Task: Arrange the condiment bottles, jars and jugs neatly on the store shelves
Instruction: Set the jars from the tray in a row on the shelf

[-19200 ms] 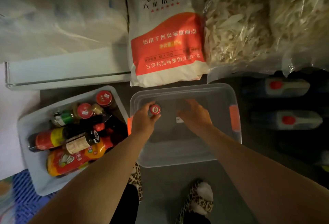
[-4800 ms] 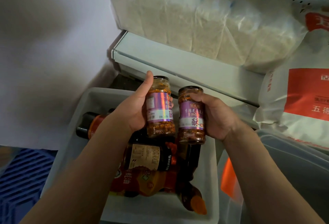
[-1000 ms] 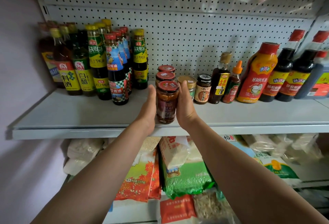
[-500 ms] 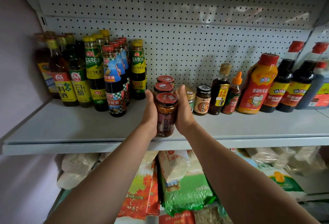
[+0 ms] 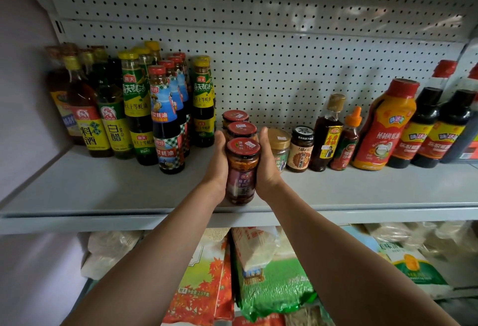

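Note:
Three red-lidded chili sauce jars stand in a single file on the grey shelf [image 5: 103, 191], running from front to back. The front jar [image 5: 242, 170] is near the shelf's edge, with the middle jar [image 5: 241, 130] and the back jar [image 5: 235, 116] behind it. My left hand [image 5: 216, 167] lies flat against the left side of the row. My right hand [image 5: 267, 167] lies flat against its right side. Both thumbs point up, and the fingers reach back along the jars, mostly hidden.
Tall sauce and vinegar bottles [image 5: 137, 108] crowd the shelf's left. Right of the jars stand a gold-lidded jar [image 5: 279, 144], a dark-lidded jar [image 5: 301, 149], small bottles and a big orange bottle [image 5: 382, 129]. A pegboard [image 5: 284, 54] backs the shelf. Bagged goods [image 5: 269, 281] fill the shelf below.
Both hands stay pressed on either side of the jar row, which looks unmoved on the shelf. Only the view has shifted slightly.

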`<state>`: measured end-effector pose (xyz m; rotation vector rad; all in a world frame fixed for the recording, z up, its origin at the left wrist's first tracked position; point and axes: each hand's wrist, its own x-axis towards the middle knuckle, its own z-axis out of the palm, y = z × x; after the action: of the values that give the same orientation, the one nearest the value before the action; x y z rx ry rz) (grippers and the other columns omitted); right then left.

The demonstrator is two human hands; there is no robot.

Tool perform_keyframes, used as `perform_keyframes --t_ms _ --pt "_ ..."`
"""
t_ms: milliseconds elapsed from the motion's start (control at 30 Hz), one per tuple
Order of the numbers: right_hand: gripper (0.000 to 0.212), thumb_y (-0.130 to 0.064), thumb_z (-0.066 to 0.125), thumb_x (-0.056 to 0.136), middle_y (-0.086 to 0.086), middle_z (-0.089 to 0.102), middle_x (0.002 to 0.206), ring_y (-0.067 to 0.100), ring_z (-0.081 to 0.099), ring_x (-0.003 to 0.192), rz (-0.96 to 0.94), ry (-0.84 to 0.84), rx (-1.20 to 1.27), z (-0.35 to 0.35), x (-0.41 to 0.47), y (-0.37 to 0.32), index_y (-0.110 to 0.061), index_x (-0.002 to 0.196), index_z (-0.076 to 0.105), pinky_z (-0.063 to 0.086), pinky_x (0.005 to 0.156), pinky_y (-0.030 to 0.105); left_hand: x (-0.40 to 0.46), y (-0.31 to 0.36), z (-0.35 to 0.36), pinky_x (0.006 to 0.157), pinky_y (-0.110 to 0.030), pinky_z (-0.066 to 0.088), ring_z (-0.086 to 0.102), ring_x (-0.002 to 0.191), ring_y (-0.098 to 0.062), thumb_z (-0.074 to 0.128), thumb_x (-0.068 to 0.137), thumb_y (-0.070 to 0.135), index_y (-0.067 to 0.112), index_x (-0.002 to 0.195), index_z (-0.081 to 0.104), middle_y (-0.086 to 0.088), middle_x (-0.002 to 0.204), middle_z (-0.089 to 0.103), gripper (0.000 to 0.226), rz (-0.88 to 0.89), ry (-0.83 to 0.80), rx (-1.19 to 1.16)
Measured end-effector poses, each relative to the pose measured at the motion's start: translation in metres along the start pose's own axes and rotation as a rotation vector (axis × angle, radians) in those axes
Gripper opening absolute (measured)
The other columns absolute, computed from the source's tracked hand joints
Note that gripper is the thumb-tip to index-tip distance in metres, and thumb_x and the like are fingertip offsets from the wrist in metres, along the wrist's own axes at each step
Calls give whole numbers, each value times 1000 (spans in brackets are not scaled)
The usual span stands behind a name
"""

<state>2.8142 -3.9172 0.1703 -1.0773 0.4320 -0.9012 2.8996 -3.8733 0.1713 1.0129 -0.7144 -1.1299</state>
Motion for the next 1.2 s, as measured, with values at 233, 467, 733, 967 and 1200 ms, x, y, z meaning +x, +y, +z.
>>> perform_keyframes --t_ms 233,467,733,967,1200 --pt "64 -62 19 103 7 60 141 24 53 135 -81 29 -170 -14 -12 -1 -24 137 58 37 116 47 -5 29 -5 71 -1 45 56 90 25 26 101 63 68 103 63 38 105 66 37 191 47 507" --pt "78 -72 53 88 -10 44 155 9 38 145 -35 -84 -323 -31 -42 8 -34 153 37 34 119 37 10 72 4 124 -46 -3 -15 151 -13 34 104 50 33 158 15 10 165 -9 60 83 -131 955" --pt "82 -44 68 88 -1 48 152 15 46 140 -63 -141 -477 -34 -47 5 -23 157 29 35 119 45 20 72 -4 121 -34 11 -2 152 -10 48 104 32 29 154 31 14 165 1 53 98 -145 961" --pt "58 -29 63 96 4 60 139 16 57 128 -86 -109 -519 -30 -49 7 -17 148 43 45 109 34 23 85 -9 121 -34 11 5 152 -13 45 105 20 30 152 36 12 165 6 49 62 -211 967" --pt "57 -32 61 95 3 60 138 16 56 129 -76 -132 -545 -31 -50 7 -17 147 43 45 110 35 27 106 -7 117 -31 13 4 151 -13 66 64 67 39 155 22 17 165 -4 105 -96 -366 1200"
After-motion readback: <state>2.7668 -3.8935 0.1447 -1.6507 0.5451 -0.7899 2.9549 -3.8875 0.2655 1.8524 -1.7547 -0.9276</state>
